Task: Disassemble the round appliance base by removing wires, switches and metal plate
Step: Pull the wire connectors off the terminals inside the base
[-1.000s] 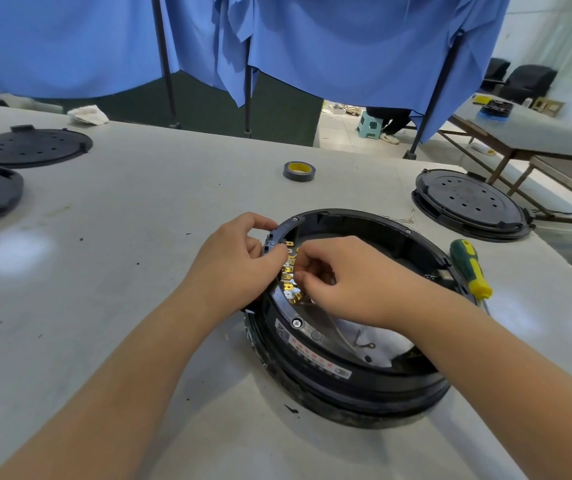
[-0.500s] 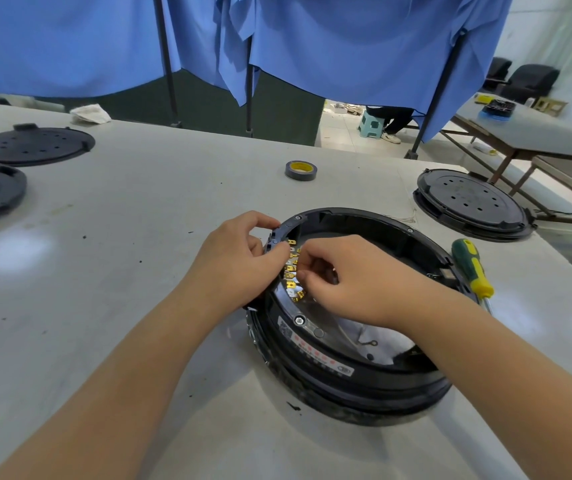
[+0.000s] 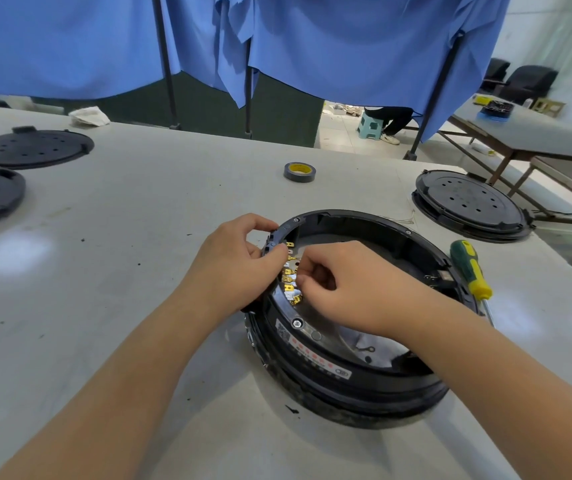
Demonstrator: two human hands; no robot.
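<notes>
my left hand [image 3: 239,261] grips the rim of the round appliance base [image 3: 353,386], which sits on the grey bench [image 3: 139,237] in front of me, while my right hand [image 3: 343,289] curls in over the row of brass terminals [image 3: 289,277] along the inner wall; its fingertips seem to pinch one of them, though the contact itself is hidden. a green and yellow screwdriver [image 3: 471,271] lies just beside the base on its right, and a roll of tape [image 3: 299,171] rests farther back. detached black covers [image 3: 468,204] lie well apart on the bench. the risk from here, as i judge it: a hard tug could bend a terminal or tear a wire rather than free it, and if my left hand slackens the base could skid or tip. the thin metal edges could also nick my fingertips.
</notes>
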